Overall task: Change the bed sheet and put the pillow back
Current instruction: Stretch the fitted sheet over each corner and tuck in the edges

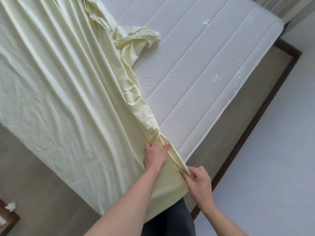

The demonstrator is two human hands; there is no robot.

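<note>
One pale yellow sheet (56, 92) spread over the left half of one white mattress (201, 62), far edge bunched. Two hands at the near corner: left hand (156, 155) gripping gathered folds, right hand (198, 180) pinching the rolled hem just beside it.

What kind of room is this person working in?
Most likely a bedroom. A bare quilted white mattress sits in a dark wooden bed frame, and both hands, left hand and right hand, hold a pale yellow bed sheet spread half across it.
</note>
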